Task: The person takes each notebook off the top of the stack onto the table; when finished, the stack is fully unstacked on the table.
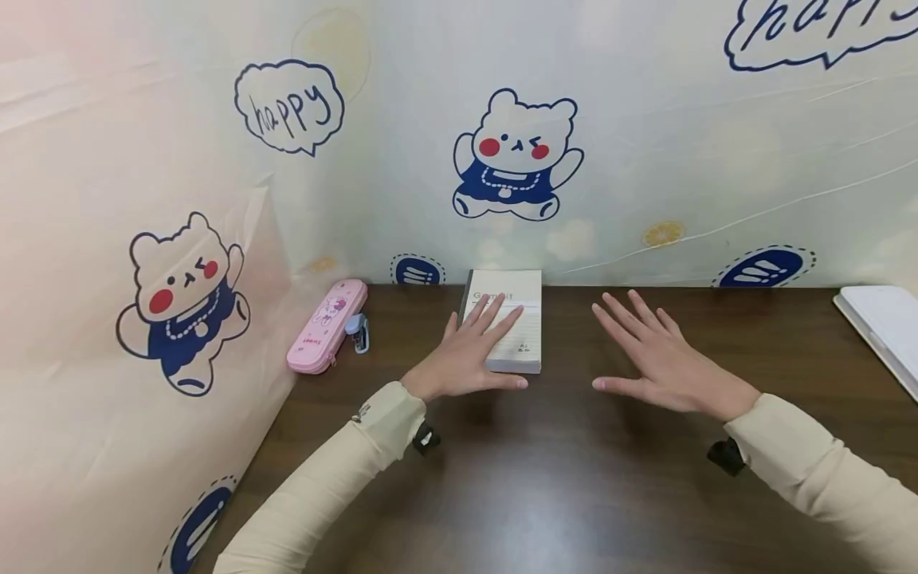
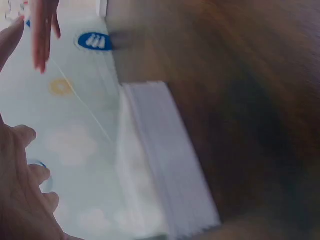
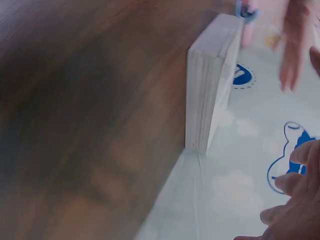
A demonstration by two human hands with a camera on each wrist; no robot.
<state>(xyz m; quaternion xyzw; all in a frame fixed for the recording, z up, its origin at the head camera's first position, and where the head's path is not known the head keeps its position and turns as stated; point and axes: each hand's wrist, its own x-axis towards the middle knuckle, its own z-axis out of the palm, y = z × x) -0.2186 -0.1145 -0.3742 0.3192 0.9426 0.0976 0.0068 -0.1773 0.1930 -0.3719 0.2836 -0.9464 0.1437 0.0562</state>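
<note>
Head view: dark wood-grain surface (image 1: 574, 494), smooth with a faint sheen, backed by a printed sheet with cartoon bears. Both forearms in cream sleeves reach forward. The left hand (image 1: 469, 357) lies palm down, fingers straight and slightly spread, fingertips resting on the cover of a thick cream notebook (image 1: 518, 351) that lies flat against the back edge, near the middle. The right hand (image 1: 656, 359) is flat and spread just right of the notebook, not touching it, holding nothing; whether it hovers or rests on the wood cannot be told. Hands are well apart. A rounded pink pencil case (image 1: 326, 325) lies to the left, a small blue-and-white stapler (image 1: 358, 332) just beside it. Corner of a white book (image 1: 885, 331) at the far right edge.

Left wrist view: blurred. Notebook's page block (image 2: 170, 165) shows as a pale, finely lined slab on the wood. Left hand's palm and loosely bent fingers (image 2: 22, 200) at the lower left; the other hand's straight fingers at the top left.

Right wrist view: also soft. Notebook's page edges (image 3: 207, 90) stand as a thick white rectangular block. Right hand's fingers (image 3: 295, 210) at the lower right, clear of it.
</note>
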